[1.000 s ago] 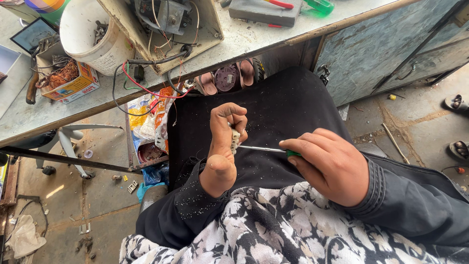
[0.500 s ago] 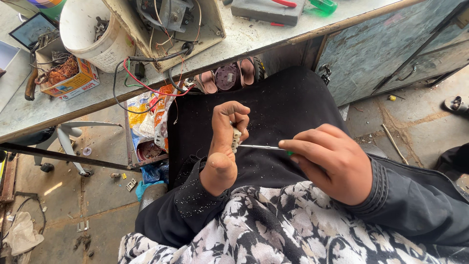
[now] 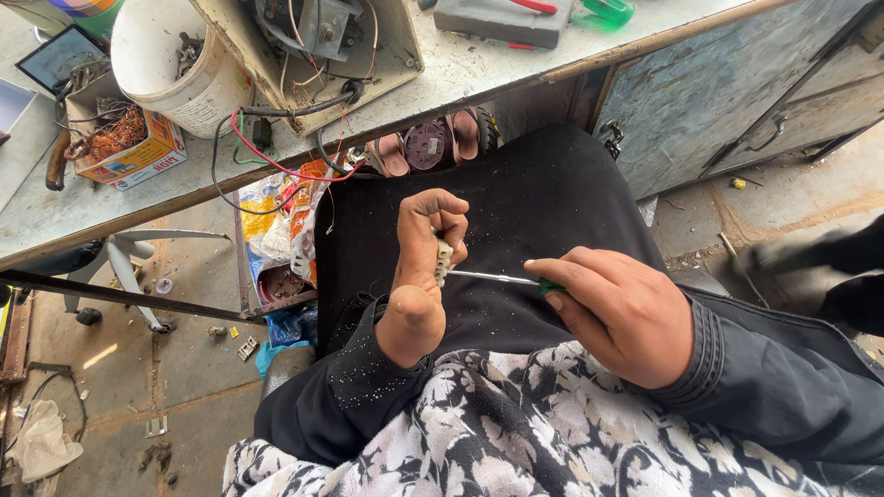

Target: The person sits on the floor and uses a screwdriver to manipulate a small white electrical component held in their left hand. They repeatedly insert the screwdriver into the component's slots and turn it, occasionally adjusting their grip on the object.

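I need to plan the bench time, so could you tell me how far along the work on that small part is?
Nothing looks finished. The left hand grips a small pale part and the right hand drives a green-handled screwdriver into it. On the bench the opened appliance casing sits with wires hanging loose.

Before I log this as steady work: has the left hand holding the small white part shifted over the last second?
No. The left hand stays closed on the small white part, just below the sandals under the bench edge, as earlier.
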`<state>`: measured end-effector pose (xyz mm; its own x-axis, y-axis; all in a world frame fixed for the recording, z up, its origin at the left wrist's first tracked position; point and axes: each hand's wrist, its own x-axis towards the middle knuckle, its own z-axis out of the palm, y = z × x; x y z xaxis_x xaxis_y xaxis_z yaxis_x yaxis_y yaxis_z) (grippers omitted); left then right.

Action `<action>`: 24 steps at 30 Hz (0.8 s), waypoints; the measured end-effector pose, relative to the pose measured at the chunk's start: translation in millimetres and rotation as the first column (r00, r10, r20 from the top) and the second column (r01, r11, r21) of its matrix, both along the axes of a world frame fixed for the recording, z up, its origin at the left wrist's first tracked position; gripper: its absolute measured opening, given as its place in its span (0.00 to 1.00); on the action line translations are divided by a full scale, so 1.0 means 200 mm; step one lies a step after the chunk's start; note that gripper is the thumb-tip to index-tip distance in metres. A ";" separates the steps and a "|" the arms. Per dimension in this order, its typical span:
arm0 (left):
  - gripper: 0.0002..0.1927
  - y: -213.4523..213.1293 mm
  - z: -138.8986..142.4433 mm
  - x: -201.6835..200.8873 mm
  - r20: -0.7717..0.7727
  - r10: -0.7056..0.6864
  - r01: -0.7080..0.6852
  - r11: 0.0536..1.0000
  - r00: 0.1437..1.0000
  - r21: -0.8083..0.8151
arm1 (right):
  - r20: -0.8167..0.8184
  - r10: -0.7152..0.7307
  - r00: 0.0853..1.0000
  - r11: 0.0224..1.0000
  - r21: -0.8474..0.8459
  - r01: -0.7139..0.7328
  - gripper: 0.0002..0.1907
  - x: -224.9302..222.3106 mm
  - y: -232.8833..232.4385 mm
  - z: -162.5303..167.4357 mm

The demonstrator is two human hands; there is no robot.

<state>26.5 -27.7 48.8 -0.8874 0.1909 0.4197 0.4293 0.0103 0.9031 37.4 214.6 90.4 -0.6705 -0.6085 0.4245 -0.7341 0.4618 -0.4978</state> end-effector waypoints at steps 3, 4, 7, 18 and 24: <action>0.65 0.00 0.00 0.00 0.000 0.005 -0.005 1.000 1.000 0.002 | -0.127 0.002 0.992 0.999 -0.041 -0.007 0.19 0.00 0.00 0.00; 0.65 0.00 0.00 0.00 0.000 0.003 -0.003 1.000 1.000 0.007 | -0.161 -0.002 0.987 0.998 -0.055 -0.007 0.20 0.00 0.00 0.00; 0.65 0.00 0.00 0.00 -0.001 0.007 -0.007 1.000 1.000 0.012 | -0.088 -0.006 0.996 0.998 -0.062 0.001 0.19 0.01 0.00 -0.01; 0.65 -0.01 0.00 -0.01 -0.001 -0.002 0.002 1.000 1.000 0.016 | -0.250 -0.020 0.968 0.998 -0.056 0.006 0.20 0.01 -0.01 0.00; 0.65 -0.01 -0.01 -0.01 -0.003 -0.001 0.001 1.000 1.000 0.006 | -0.026 -0.020 0.999 0.999 -0.029 0.019 0.20 0.02 -0.02 -0.01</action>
<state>24.6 -28.8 46.8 -0.8858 0.1894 0.4236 0.4323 0.0049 0.9017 41.6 210.1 87.8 -0.6705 -0.5826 0.4593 -0.7381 0.4616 -0.4921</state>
